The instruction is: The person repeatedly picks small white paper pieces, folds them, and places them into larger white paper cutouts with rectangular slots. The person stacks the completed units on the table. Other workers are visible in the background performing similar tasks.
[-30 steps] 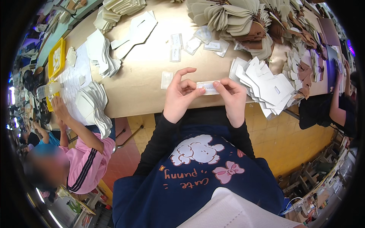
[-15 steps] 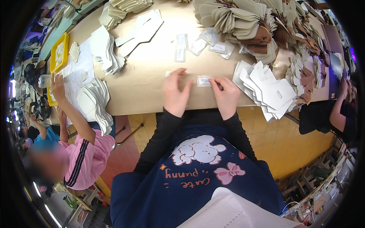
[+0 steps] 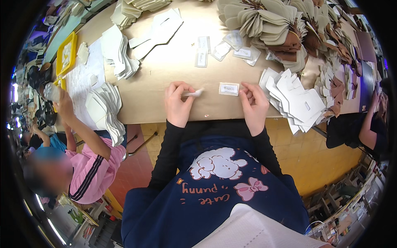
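A small white piece (image 3: 197, 93), perhaps paper or cloth, is pinched between the thumb and fingers of my left hand (image 3: 178, 103) above the near part of the table. Its exact kind is too small to tell. To its right, a small rectangular white label (image 3: 228, 89) with dark writing lies flat on the table. My right hand (image 3: 254, 103) is just beside the label's right edge, its fingers loosely bent and apart, with nothing seen in them. Farther back lie several similar labels in clear sleeves (image 3: 202, 58), some overlapping (image 3: 242, 52).
A fanned stack of white cut pieces (image 3: 295, 99) lies at my right. Bundles of beige and brown pieces (image 3: 277, 20) fill the far right. More white stacks (image 3: 115, 53) and a yellow tray (image 3: 66, 53) are at left, where a person in pink (image 3: 93, 173) works.
My left hand has moved left and now holds the small white piece. My right hand has let go of the label and drawn slightly right. The neighbour's hand has lifted a clear object.
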The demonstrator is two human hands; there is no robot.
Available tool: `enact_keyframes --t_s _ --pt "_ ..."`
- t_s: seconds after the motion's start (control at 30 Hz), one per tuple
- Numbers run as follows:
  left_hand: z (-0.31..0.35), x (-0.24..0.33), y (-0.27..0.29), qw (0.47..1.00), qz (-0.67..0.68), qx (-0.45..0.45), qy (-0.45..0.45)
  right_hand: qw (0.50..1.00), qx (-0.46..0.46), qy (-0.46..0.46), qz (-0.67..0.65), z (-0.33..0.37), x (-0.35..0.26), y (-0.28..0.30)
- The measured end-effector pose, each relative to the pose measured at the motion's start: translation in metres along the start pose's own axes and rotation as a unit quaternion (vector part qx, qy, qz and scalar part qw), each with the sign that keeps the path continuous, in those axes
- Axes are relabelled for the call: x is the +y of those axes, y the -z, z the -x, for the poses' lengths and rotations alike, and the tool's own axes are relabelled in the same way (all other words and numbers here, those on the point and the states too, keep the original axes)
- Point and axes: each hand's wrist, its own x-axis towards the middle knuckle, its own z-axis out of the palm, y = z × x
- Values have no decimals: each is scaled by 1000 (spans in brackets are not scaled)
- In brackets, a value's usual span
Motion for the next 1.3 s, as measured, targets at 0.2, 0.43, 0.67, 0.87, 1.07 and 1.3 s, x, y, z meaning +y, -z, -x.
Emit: enact_keyframes --t_s 0.2,0.43,0.67,0.87,1.07,1.3 --pt "11 21 -5 986 92 81 -115 963 -161 -70 -204 15 -21 1" --pt "20 49 -19 953 248 128 -118 933 -188 -135 -277 19 -34 -8" --pt "27 54 -10 875 476 -2 91 944 -149 -117 -270 16 -35 -2" --pt "23 61 -4 864 472 -73 159 956 -109 -74 -263 18 -41 0" --pt "27 73 -2 842 504 -50 186 937 -87 -119 -316 21 -51 4" --pt "9 67 14 934 312 -166 62 971 -62 -47 -226 1 -45 22"
